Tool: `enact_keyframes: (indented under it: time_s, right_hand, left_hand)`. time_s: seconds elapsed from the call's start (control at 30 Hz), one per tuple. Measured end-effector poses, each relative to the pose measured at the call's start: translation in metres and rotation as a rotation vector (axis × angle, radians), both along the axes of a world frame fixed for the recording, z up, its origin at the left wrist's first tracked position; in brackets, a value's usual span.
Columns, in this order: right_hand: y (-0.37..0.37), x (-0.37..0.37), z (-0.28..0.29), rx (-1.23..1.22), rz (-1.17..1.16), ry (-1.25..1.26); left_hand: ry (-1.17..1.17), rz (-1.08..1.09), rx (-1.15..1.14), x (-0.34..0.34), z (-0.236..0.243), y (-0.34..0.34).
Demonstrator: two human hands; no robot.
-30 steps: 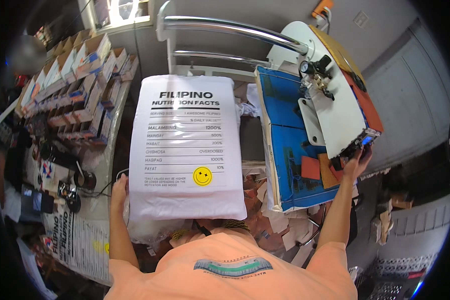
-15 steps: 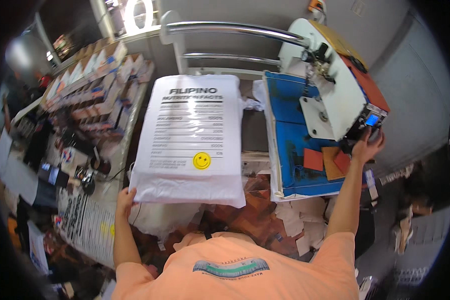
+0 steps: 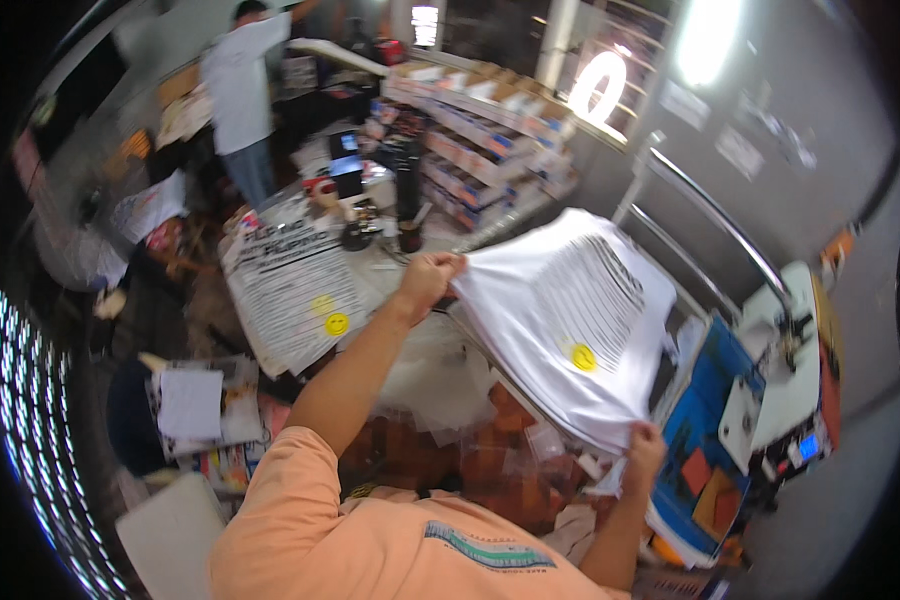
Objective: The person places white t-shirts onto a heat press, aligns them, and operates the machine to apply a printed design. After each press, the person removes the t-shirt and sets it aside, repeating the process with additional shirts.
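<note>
A white T-shirt (image 3: pixel 550 310) with rows of dark print and a yellow smiley face stretches between my hands. My left hand (image 3: pixel 433 280) is closed on its near left corner. At the near right corner, my right hand (image 3: pixel 646 456) grips the hem. The cloth is pulled taut along the near edge, and its far part lies over the heat press's lower platen, which it mostly hides. Right of the shirt stands the white heat press head (image 3: pixel 785 350), swung aside, with a small lit blue display. Beneath the head lies a blue pad (image 3: pixel 692 412).
Printed sheets (image 3: pixel 290 290) with yellow smileys lie on the left table. Stacked cardboard boxes (image 3: pixel 480 150) stand at the back, near a black bottle-like object (image 3: pixel 406 185). A person (image 3: pixel 240 100) stands far left. A white stool or chair (image 3: pixel 175 535) is at lower left; papers litter the floor.
My right hand has left the press's control box and now holds the shirt's hem. The shirt's near edge is lifted and stretched by both hands. My view has turned left.
</note>
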State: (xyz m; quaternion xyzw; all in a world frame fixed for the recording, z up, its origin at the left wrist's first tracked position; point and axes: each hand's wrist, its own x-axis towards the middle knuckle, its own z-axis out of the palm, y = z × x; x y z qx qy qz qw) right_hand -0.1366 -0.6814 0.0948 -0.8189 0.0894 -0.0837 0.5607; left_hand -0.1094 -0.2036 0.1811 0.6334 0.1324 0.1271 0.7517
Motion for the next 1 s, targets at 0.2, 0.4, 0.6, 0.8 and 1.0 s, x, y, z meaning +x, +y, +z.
enact_keyframes:
  time_s: [0.2, 0.4, 0.6, 0.8, 1.0]
  right_hand:
    - [0.076, -0.008, 0.222, 0.934, 0.209, -0.515]
    - [0.309, -0.012, 0.277, 0.509, 1.036, -0.406]
    - [0.496, -0.232, 0.276, 0.986, 1.627, 0.398]
    - [0.567, -0.399, 0.155, 0.623, 1.849, 0.953]
    - [0.6, -0.505, -0.043, 0.067, 2.193, 0.338]
  left_hand:
    - [-0.452, -0.22, -0.817, -0.183, 0.019, 0.011]
    - [-0.737, 0.484, -0.688, -0.445, -0.03, 0.118]
    - [-1.105, 1.177, 0.103, -0.717, 0.088, 0.034]
    - [-0.753, 2.023, 0.127, -0.891, 0.059, -0.111]
    - [0.824, 2.145, -0.22, -0.957, -0.112, -0.254]
